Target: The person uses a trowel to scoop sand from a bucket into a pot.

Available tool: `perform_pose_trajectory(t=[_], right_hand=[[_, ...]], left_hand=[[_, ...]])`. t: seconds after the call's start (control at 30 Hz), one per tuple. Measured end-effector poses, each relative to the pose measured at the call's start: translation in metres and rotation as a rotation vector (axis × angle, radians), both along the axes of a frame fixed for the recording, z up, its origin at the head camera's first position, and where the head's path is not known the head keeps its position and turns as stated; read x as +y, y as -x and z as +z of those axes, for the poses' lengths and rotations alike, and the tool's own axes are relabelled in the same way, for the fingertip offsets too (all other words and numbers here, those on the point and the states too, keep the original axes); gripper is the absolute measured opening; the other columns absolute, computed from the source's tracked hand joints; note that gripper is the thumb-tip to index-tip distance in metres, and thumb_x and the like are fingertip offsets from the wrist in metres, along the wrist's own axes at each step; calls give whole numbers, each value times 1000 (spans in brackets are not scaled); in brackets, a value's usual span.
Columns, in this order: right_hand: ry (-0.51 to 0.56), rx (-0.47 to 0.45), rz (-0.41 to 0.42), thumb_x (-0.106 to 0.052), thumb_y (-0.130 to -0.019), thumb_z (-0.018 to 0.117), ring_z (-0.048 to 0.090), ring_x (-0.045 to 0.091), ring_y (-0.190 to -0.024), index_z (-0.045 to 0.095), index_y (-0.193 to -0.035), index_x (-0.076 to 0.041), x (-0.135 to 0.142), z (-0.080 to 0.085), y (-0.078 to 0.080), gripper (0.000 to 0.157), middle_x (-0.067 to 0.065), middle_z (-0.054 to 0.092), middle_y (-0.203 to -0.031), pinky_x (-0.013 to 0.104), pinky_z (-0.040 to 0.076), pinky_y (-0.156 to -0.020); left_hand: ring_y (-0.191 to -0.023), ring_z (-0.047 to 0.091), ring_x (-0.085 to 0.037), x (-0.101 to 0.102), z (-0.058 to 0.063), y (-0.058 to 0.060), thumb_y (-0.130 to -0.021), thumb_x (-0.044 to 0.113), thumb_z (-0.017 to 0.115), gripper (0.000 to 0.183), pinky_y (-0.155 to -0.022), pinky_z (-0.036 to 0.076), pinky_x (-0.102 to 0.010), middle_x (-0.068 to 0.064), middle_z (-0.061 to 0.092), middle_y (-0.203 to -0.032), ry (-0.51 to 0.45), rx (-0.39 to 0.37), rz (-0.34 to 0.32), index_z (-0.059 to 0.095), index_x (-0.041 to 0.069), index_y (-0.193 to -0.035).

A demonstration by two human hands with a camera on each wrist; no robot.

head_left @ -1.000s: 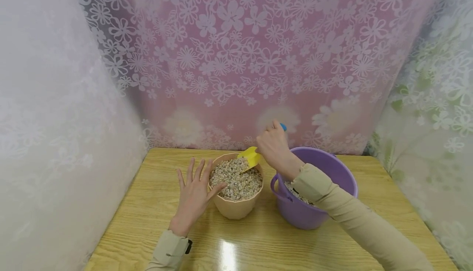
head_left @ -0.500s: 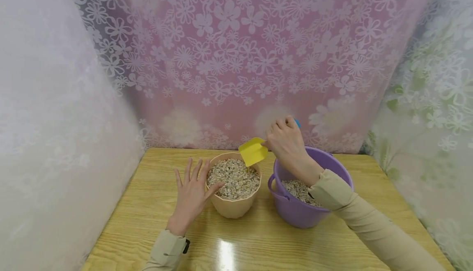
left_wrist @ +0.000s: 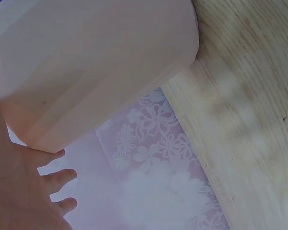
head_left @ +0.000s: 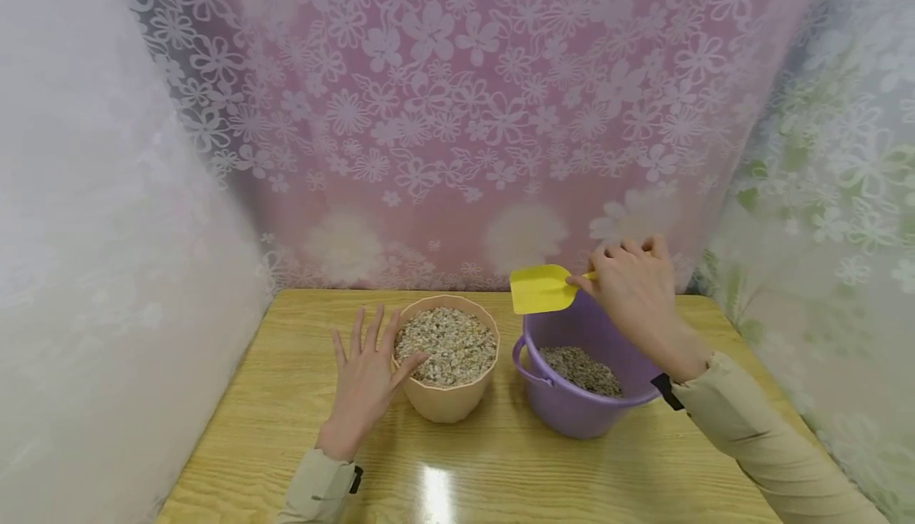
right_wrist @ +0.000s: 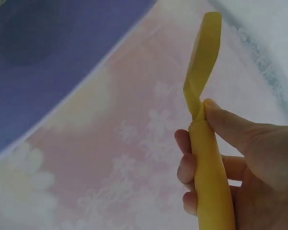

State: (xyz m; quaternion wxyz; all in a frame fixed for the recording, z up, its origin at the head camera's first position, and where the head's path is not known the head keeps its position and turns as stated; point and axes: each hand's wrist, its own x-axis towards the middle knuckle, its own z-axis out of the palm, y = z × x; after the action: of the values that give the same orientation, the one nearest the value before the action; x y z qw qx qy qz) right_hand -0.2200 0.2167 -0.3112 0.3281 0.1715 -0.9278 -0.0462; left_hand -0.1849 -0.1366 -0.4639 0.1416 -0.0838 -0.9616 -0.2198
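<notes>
My right hand [head_left: 632, 290] grips the handle of a yellow toy shovel [head_left: 542, 289], its fingers wrapped round the handle in the right wrist view. The shovel's blade [right_wrist: 205, 52] points left above the far rim of a purple bucket [head_left: 581, 413], and no grains show on it. Gravel-like grains [head_left: 581, 370] cover the bucket's bottom. To the left stands a peach faceted pot [head_left: 446, 403], filled close to its rim with similar pale grains [head_left: 449, 347]. My left hand [head_left: 364, 381] rests against the pot's left side, fingers spread and straight, thumb over the rim.
Both containers stand on a wood-grain table [head_left: 243, 429] near its back edge. A pink flowered curtain [head_left: 429, 151] hangs right behind, with pale sheets [head_left: 107, 270] on the left and right sides. The bucket has a purple side handle [head_left: 527, 367] facing the pot.
My right hand has carried the shovel rightward from the pot to over the bucket. Its blade has left the grains in the pot and levelled out. My left hand stays at the pot.
</notes>
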Motion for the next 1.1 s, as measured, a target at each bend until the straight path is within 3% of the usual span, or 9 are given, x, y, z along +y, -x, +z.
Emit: perform_pose_trajectory(t=[0.2, 0.33, 0.4, 0.53, 0.7, 0.8, 0.9, 1.0, 1.1], right_hand=[[-39, -65, -33, -41, -71, 87, 30, 17, -55, 47, -51, -16, 36, -10, -8, 51, -2, 33, -49, 43, 25, -67], [-112, -69, -17, -39, -69, 89, 23, 14, -55, 36, -48, -18, 52, -24, -12, 61, -3, 28, -49, 39, 21, -65], [-165, -65, -30, -40, -70, 89, 20, 14, -57, 30, -49, -18, 58, -31, -12, 66, -2, 25, -50, 38, 22, -66], [-269, -27, -36, -42, -68, 91, 17, 14, -61, 27, -51, -16, 66, -48, -6, 71, -2, 23, -53, 37, 25, -67], [-382, 47, 52, -40, -63, 92, 20, 17, -65, 22, -56, -15, 70, -68, 7, 74, 0, 29, -57, 37, 27, -69], [-452, 65, 97, -42, -63, 91, 33, 21, -67, 30, -58, -12, 73, -79, 16, 68, 4, 44, -60, 39, 33, -74], [-544, 42, 100, -42, -67, 89, 45, 25, -73, 48, -61, -11, 74, -89, 21, 51, 7, 56, -68, 39, 36, -79], [-631, 13, 108, -32, -73, 86, 52, 25, -78, 62, -67, -11, 75, -96, 24, 33, 7, 61, -74, 38, 38, -82], [-701, -12, 115, -22, -79, 84, 53, 24, -80, 62, -69, -12, 74, -102, 24, 26, 6, 63, -77, 37, 38, -82]], left_hand=[[-156, 3, -38, 0, 6, 0, -92, 67, 57, 88, -117, -4, -72, -14, 19, -168, 54, 48, -2, 33, 17, -160], [-155, 6, -39, 13, 17, 1, -91, 67, 58, 86, -117, 2, -73, -15, 21, -167, 81, 97, -30, 38, 19, -159], [-156, 5, -39, 26, 24, 2, -91, 66, 58, 83, -117, 2, -73, -14, 22, -167, 80, 123, -66, 39, 19, -157], [-156, 6, -36, 58, 35, 4, -94, 73, 42, 85, -118, 7, -72, -11, 23, -167, 116, 190, -143, 43, 15, -155], [-156, 8, -34, 103, 43, 6, -95, 70, 44, 82, -119, 9, -69, -10, 24, -167, 159, 216, -237, 45, 12, -154], [-156, 10, -32, 127, 45, 5, -95, 66, 51, 83, -119, 11, -68, -9, 28, -166, 182, 200, -283, 40, 12, -156], [-156, 13, -30, 147, 43, 4, -94, 71, 46, 89, -120, 17, -66, -8, 30, -165, 210, 166, -313, 32, 13, -160], [-156, 15, -28, 162, 38, 5, -94, 74, 39, 91, -120, 21, -65, -7, 30, -165, 237, 138, -332, 29, 13, -161], [-156, 14, -26, 169, 33, 5, -95, 74, 36, 91, -119, 20, -65, -8, 27, -166, 267, 122, -348, 31, 12, -161]])
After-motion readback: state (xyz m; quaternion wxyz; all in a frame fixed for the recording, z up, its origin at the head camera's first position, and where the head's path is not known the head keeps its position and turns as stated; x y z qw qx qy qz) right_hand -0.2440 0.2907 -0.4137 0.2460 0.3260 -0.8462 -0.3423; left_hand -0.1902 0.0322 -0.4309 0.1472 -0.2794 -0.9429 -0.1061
